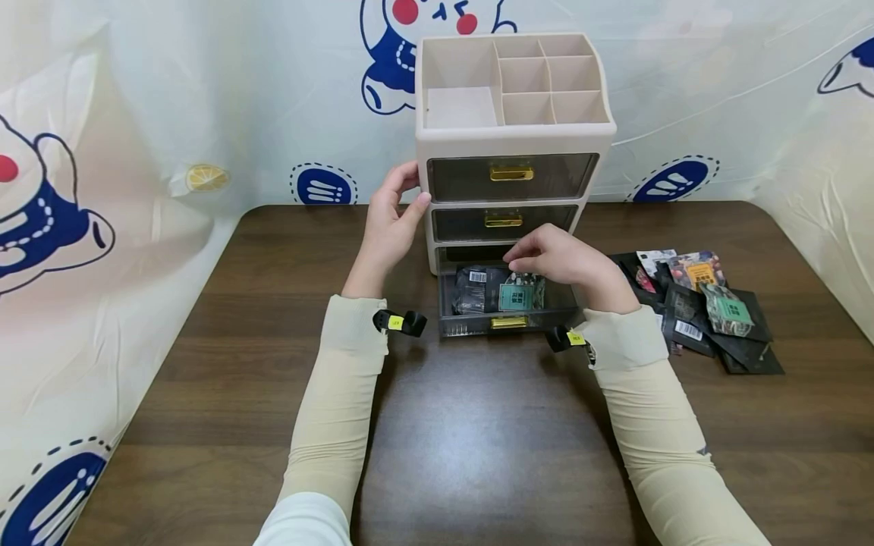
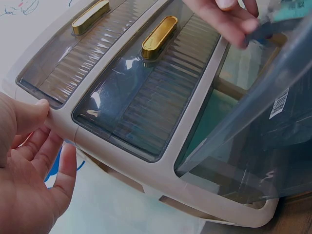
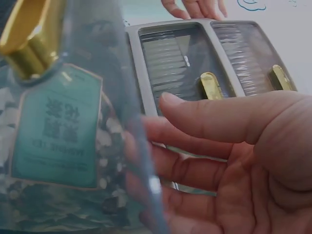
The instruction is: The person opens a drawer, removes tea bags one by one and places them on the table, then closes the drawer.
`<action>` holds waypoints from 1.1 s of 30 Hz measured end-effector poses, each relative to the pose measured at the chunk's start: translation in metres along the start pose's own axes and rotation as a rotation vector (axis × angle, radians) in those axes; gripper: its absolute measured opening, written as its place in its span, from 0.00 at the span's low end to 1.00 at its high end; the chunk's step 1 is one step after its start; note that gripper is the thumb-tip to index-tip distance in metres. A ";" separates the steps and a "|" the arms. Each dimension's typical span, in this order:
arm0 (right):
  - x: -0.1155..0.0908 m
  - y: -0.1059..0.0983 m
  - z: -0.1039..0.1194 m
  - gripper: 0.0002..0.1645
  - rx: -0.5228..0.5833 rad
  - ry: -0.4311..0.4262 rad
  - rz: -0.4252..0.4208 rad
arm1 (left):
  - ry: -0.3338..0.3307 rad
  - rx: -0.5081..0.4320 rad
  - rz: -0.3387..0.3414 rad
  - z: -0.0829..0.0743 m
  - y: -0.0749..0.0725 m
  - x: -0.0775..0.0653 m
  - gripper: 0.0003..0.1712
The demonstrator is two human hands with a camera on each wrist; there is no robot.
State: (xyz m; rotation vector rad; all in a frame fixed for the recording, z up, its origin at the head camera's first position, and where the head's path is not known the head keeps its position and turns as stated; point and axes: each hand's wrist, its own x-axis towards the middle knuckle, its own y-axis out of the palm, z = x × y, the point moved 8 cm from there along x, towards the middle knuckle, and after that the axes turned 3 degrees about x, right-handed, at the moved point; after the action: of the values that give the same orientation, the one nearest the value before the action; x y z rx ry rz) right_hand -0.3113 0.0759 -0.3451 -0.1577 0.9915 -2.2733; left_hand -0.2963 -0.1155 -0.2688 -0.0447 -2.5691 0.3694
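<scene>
A white desktop drawer organizer [image 1: 515,140] stands at the back of the table. My left hand [image 1: 394,216] rests against its left side, thumb on the front edge and the other fingers at the side wall. The lowest drawer [image 1: 456,324], dark and see-through with a gold handle [image 1: 509,322], is pulled out. A black packet [image 1: 486,292] with a teal label lies in it. My right hand [image 1: 567,262] reaches over the drawer, fingertips at the packet's back edge. In the right wrist view the thumb [image 3: 195,114] stands apart from the fingers, which are partly behind the drawer wall.
Right of the organizer lies a pile of packets [image 1: 734,345], mostly black, some with coloured labels. Two upper drawers [image 1: 457,179] are closed. The organizer's top has several compartments [image 1: 460,106]. A patterned sheet [image 1: 239,114] hangs behind the brown table [image 1: 471,455].
</scene>
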 end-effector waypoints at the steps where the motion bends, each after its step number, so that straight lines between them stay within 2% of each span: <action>1: -0.001 0.000 0.001 0.11 0.000 -0.010 0.001 | -0.002 -0.002 0.001 0.000 0.000 0.000 0.20; 8: -0.002 0.002 0.004 0.06 0.044 -0.049 0.032 | 0.014 -0.013 0.000 0.000 0.000 0.001 0.20; 14: 0.000 0.007 0.001 0.06 0.065 -0.027 0.054 | 0.033 -0.019 -0.007 0.000 -0.002 0.000 0.20; 18: -0.004 0.000 0.000 0.06 0.072 -0.018 -0.010 | 0.041 -0.010 0.002 -0.001 -0.001 0.001 0.20; 25: -0.024 -0.025 -0.001 0.08 0.118 -0.004 -0.156 | 0.011 -0.012 0.000 0.000 -0.001 0.000 0.20; 33: -0.045 -0.050 -0.001 0.08 0.125 0.012 -0.251 | 0.027 -0.014 0.000 0.000 -0.001 0.000 0.20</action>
State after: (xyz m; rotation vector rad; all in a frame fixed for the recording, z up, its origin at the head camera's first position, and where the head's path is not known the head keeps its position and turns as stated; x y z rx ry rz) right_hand -0.3018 0.1294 -0.3051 -0.2261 0.8726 -2.5598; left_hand -0.2961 -0.1162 -0.2685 -0.0543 -2.5447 0.3491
